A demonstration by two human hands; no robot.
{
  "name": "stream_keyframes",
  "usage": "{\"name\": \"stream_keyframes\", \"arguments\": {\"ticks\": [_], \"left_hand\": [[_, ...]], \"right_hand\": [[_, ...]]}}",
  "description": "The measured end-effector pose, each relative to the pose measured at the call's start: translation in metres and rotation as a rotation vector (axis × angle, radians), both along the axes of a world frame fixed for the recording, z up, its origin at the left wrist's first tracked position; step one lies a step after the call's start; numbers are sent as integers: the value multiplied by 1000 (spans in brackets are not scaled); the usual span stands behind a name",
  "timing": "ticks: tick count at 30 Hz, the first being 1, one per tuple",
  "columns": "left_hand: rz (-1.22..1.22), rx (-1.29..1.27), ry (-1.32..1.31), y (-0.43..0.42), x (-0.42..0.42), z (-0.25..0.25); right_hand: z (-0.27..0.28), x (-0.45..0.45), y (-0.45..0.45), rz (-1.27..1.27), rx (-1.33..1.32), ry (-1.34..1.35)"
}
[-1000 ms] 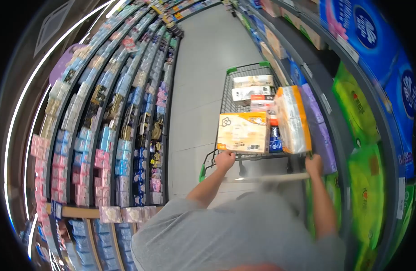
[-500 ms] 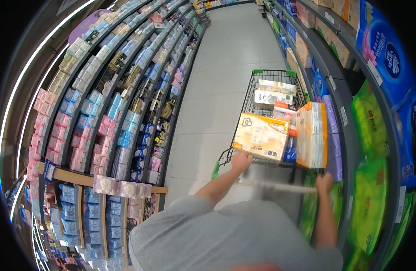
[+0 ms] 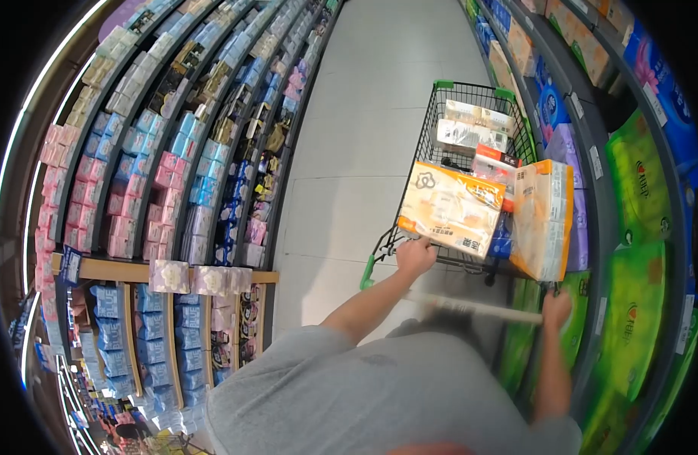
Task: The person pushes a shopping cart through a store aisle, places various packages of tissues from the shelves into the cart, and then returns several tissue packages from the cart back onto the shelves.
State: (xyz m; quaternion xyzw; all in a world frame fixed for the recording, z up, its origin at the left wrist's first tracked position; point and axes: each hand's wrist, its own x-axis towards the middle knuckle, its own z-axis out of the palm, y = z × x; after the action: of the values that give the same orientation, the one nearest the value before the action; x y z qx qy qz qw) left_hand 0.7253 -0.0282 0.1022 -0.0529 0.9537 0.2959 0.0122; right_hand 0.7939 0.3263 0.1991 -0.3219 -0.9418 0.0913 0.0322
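Observation:
In front of me is a black wire shopping cart (image 3: 411,191) with green corner pieces, angled slightly to the right. My left hand (image 3: 416,258) is closed around the left part of its rear frame. At the right rear, my right hand (image 3: 557,309) grips the frame beside the pale push bar (image 3: 478,309). An orange-and-white tissue pack (image 3: 451,208) lies on top near my left hand. Another orange-and-white pack (image 3: 538,220) stands upright at the right rear. Deeper in the basket are white packs (image 3: 470,136), a red-and-white box (image 3: 494,171) and a blue item (image 3: 500,236), partly hidden.
Shelves of small pink, blue and white packs (image 3: 163,171) line the left side. On the right, close to the cart, shelves hold large green packs (image 3: 637,303), purple packs (image 3: 567,182) and blue packs (image 3: 667,83). A grey tiled floor (image 3: 341,167) runs ahead between them.
The shelves have shifted in view, and the cart appears higher and a little further right. Both hands keep their hold on the cart.

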Motion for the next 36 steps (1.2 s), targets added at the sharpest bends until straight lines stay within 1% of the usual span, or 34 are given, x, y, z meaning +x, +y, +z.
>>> {"name": "stream_keyframes", "arguments": {"ticks": [4, 7, 9, 10, 11, 12, 16, 18, 19, 20, 21, 22, 23, 24, 26, 27, 28, 29, 30, 31, 32, 33, 35, 36], "left_hand": [[19, 26, 15, -4, 6, 4], [27, 89, -45, -3, 18, 10], [30, 94, -53, -4, 23, 1], [32, 92, -76, -9, 14, 2], [33, 120, -123, -9, 18, 1], [32, 145, -116, -10, 20, 3], [40, 151, -154, -10, 29, 0], [51, 113, -180, -15, 29, -4], [33, 86, -199, -16, 35, -6], [28, 96, -179, -16, 44, 2], [27, 75, -164, -15, 51, 0], [-6, 42, -153, -14, 59, 1], [-15, 70, -89, -16, 69, -20], [-25, 34, -104, -12, 68, -3], [-38, -19, -85, -18, 85, -10], [-42, -37, -66, -27, 90, -10], [-27, -43, -22, -29, 100, 0], [-19, -55, -31, -32, 105, 0], [-30, -58, -24, -35, 110, 1], [-47, -122, -16, 1, 93, -2], [-58, -141, -29, 0, 98, 0], [-68, -154, -20, -3, 98, 1], [-61, -111, -39, -3, 104, -3], [-66, -123, -37, -2, 106, -2]], "right_hand": [[-1, 2, -1, 1, 51, -18], [0, 16, -3, 23, 83, -8], [4, 21, -8, 17, 73, -14], [-1, 12, -10, 26, 102, 4], [-12, 19, -2, 33, 111, -18], [-18, 23, 5, 39, 122, -42], [-14, 37, -1, 53, 85, -6], [-6, 40, -13, 41, 36, -17], [-29, 50, 6, 39, -46, -26], [-22, 60, -1, 45, -23, -8], [-37, 69, 10, 1, -109, -80], [-30, 80, 4, -4, -107, -74], [-37, 96, 5, -43, -155, -14], [-37, 96, 9, -39, -164, -28], [-11, 121, -15, -44, -141, 43], [-5, 135, -20, -116, -159, 81], [-1, 146, -25, -64, -152, 117], [6, 155, -29, -2, -135, 147], [14, 165, -32, -37, -140, 176], [-6, 154, 6, 19, -178, 283], [-4, 162, 5, 82, -168, 369], [14, 166, 3, 69, -178, 379], [81, 174, 6, 111, -230, 621], [119, 178, 10, 136, -141, 744]]}}
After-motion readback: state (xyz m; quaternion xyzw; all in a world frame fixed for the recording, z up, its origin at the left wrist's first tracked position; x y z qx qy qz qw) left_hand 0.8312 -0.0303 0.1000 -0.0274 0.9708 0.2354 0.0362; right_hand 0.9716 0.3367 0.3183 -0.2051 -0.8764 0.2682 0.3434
